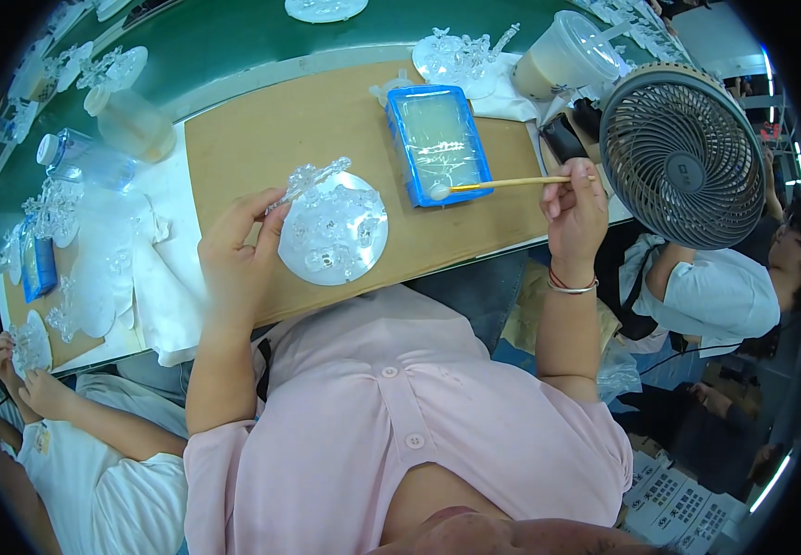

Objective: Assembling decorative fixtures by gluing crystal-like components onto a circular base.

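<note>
My left hand [245, 242] pinches the edge of a clear plastic ornament [317, 174] at the upper rim of a round white disc [363, 268]. Clear, branching plastic parts cover much of that disc. In my right hand [574, 208] is a thin brush [511, 182] with a wooden handle, gripped near its far end. Its pale, rounded tip rests at the lower edge of a blue-framed shallow tray [489, 171]. A translucent, glossy, pale layer fills the tray. Both objects are on a brown board [280, 120].
A black fan [683, 157] stands close beyond my right hand. Behind the tray are another disc of clear parts [460, 60] and a lidded plastic cup [567, 57]. Bottles [95, 162] and white cloth [155, 277] lie left. A co-worker's hands [39, 388] work at far left.
</note>
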A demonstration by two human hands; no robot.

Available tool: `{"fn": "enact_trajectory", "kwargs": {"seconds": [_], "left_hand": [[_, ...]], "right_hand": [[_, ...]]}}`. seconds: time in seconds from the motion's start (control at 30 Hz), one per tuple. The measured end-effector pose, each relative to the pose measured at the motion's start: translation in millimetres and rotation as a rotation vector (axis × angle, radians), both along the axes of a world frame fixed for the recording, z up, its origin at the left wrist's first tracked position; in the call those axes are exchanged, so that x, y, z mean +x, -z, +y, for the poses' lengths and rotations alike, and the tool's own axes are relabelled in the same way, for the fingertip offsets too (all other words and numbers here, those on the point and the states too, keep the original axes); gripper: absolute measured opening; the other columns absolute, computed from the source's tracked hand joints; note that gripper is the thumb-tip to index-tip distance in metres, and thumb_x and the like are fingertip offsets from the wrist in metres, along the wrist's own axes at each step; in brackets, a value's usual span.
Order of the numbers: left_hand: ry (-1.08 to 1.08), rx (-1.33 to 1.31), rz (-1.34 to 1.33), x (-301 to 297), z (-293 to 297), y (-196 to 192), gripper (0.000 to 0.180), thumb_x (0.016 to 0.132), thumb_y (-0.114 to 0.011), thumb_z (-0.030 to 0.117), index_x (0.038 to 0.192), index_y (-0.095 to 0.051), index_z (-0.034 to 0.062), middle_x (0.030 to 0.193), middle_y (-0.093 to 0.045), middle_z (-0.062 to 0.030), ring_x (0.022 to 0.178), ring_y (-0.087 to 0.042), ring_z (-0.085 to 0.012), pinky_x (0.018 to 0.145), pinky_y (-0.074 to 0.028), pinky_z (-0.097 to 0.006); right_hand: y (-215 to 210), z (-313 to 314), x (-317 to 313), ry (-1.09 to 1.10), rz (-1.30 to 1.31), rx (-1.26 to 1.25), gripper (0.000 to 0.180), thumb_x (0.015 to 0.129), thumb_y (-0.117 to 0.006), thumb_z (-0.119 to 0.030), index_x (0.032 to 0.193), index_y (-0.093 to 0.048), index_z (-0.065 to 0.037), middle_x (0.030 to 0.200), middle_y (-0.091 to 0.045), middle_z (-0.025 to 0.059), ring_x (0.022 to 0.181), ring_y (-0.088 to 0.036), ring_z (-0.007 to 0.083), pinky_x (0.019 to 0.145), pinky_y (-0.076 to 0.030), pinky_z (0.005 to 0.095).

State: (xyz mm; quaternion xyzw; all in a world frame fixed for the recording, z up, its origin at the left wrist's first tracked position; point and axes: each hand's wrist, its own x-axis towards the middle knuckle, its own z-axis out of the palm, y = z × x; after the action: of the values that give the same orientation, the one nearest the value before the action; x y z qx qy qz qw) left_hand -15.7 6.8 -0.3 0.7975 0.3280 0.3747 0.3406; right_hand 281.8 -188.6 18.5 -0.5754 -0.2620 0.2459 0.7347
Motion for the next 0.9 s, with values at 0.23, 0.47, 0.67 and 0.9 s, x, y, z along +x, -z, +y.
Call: {"fn": "enact_trajectory", "kwargs": {"seconds": [0.23, 0.47, 0.67, 0.9], "left_hand": [[0.002, 0.054, -0.002, 1.9, 3.5, 4.3, 0.016, 0.08, -0.07, 0.005, 0.096, -0.07, 0.005, 0.087, -0.07, -0.0082, 0.072, -0.066, -0.0188, 0.065, -0.051, -0.027], [0.0, 0.056, -0.004, 1.8, 3.6, 3.2, 0.015, 0.08, -0.07, 0.005, 0.095, -0.07, 0.0055, 0.086, -0.07, -0.0076, 0.073, -0.066, -0.0184, 0.065, -0.051, -0.027], [0.029, 0.058, -0.013, 1.3, 3.3, 2.9, 0.015, 0.08, -0.07, 0.004, 0.095, -0.069, 0.0055, 0.087, -0.07, -0.0075, 0.072, -0.066, -0.0183, 0.064, -0.051, -0.027], [0.026, 0.063, -0.018, 2.1, 3.5, 5.6, 0.016, 0.08, -0.07, 0.004, 0.096, -0.069, 0.0049, 0.087, -0.069, -0.0079, 0.071, -0.066, -0.0184, 0.064, -0.052, -0.027]], "right_hand": [[-3.4, -11.2, -48.9, -0.056, 0.024, 0.066, 0.023, 0.101, -0.041, -0.024, 0.092, -0.046, -0.004, 0.064, -0.053, 0.0105, 0.046, -0.041, 0.0098, 0.043, -0.034, 0.0193], [4.4, 7.5, -92.4, -0.138, -0.433, -0.029, 0.02, 0.1, -0.045, -0.022, 0.095, -0.047, -0.003, 0.07, -0.058, 0.0113, 0.054, -0.046, 0.0094, 0.05, -0.037, 0.0203], [13.2, 23.5, -98.7, -0.174, -0.762, -0.102, 0.013, 0.097, -0.05, -0.014, 0.095, -0.052, -0.001, 0.072, -0.062, 0.0089, 0.059, -0.052, 0.0102, 0.054, -0.041, 0.021], [1.2, 42.5, -102.8, -0.265, -0.975, -0.096, 0.01, 0.094, -0.053, -0.01, 0.093, -0.054, -0.001, 0.069, -0.061, 0.0087, 0.054, -0.054, 0.0138, 0.051, -0.042, 0.026]]}}
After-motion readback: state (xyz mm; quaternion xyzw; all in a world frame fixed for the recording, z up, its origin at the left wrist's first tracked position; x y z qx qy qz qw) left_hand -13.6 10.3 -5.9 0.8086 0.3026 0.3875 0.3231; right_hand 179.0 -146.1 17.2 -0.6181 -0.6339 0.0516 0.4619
